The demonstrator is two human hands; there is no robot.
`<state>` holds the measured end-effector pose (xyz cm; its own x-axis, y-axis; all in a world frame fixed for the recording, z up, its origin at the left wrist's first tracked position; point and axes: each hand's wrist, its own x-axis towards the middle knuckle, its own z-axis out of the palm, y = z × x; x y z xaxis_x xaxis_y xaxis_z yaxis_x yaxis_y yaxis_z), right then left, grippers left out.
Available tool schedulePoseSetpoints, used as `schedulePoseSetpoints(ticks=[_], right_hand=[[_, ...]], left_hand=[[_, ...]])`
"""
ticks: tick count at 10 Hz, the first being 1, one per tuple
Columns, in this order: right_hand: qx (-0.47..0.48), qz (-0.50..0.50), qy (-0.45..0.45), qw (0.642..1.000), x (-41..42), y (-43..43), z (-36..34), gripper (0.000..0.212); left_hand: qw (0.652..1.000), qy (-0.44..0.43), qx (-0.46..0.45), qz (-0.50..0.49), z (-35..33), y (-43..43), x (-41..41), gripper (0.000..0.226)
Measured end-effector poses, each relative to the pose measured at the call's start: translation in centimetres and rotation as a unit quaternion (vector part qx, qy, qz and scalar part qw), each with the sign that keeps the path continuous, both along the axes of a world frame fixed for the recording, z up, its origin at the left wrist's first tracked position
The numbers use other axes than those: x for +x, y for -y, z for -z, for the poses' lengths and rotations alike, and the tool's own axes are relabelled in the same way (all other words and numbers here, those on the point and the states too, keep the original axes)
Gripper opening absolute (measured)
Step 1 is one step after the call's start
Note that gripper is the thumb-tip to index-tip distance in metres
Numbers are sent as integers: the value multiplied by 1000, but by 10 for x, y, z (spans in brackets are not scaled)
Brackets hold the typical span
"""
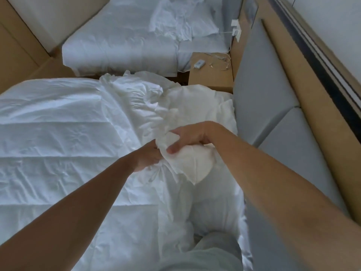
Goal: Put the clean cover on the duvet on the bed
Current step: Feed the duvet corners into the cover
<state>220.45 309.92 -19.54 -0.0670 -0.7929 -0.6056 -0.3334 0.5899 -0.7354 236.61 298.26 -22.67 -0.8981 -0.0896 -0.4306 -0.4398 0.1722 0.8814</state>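
Duvet (pixel 192 165) one, left hand (pixel 147 158), right hand (pixel 192 134) gripping

Near bed (pixel 23 89): I see a white cover (pixel 58 133) spread flat over it, left of the left hand (pixel 148 157), fold creases showing. A cream duvet (pixel 195 106) lies bunched beyond the right hand (pixel 187 137), against the grey headboard (pixel 263 94).

Past both hands, a small table (pixel 213 81) carries a white device (pixel 199 64) and loose cables (pixel 220 59).

Farther on, a second bed (pixel 117 45) holds crumpled white linen (pixel 175 18) at its headboard end.

Wood-tone floor (pixel 54 69) runs between the beds, far left of the hands.
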Motion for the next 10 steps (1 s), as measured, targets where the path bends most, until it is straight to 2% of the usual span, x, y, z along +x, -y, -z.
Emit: schedulePoseSetpoints(ticks=[1, 2, 3, 4, 5, 6, 7, 8, 9, 10], right_hand=[[44, 23, 108, 993, -3, -9, 27, 65], [84, 17, 156, 984, -14, -19, 31, 86], [98, 15, 158, 982, -21, -25, 25, 101], [86, 34, 159, 983, -32, -32, 16, 100], [94, 51, 174, 979, -40, -35, 11, 100], [120, 100, 221, 963, -38, -37, 15, 110], [52, 138, 288, 946, -24, -42, 30, 103], [-56, 167, 323, 930, -8, -44, 43, 76], [-85, 170, 319, 928, -3, -43, 53, 58], [-40, 141, 308, 940, -11, -44, 62, 56]], left_hand=[[999, 25, -24, -7, 1, 1, 0, 28], [997, 64, -48, -25, 2, -4, -5, 35], [989, 100, -32, -103, -7, -4, -7, 5], [982, 104, -153, 25, 8, 17, -3, 53], [974, 119, 58, -186, 15, 12, -7, 45], [990, 94, -53, -88, 10, 9, -8, 45], [988, 26, 60, -138, 11, 9, -7, 30], [968, -7, 128, -214, 12, 13, -8, 8], [971, 30, 98, -216, 4, 10, -12, 32], [970, 37, 130, -201, 3, 9, -17, 39]])
